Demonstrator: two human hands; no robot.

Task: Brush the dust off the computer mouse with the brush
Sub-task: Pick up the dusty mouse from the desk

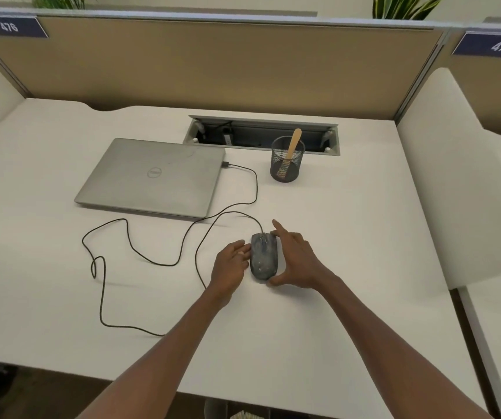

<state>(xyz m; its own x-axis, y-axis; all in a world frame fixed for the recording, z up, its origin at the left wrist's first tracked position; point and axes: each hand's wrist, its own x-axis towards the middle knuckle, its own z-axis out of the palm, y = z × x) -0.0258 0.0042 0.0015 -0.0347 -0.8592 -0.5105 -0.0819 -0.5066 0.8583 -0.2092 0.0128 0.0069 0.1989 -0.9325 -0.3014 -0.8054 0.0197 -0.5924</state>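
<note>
A dusty dark computer mouse (263,257) lies on the white desk (349,237), its black cable (128,237) looping left and back to the laptop. My left hand (231,264) rests on the desk with its fingertips against the mouse's left side. My right hand (294,258) cups the right side, with the thumb at the near end and the index finger by the far end. The brush (294,140) stands in a black mesh cup (287,164) behind the mouse; only its wooden handle shows clearly.
A closed silver laptop (152,176) lies at the back left, with the cable plugged into its right edge. An open cable tray (261,131) is set into the desk behind the cup. Beige partition panels (213,65) close off the back.
</note>
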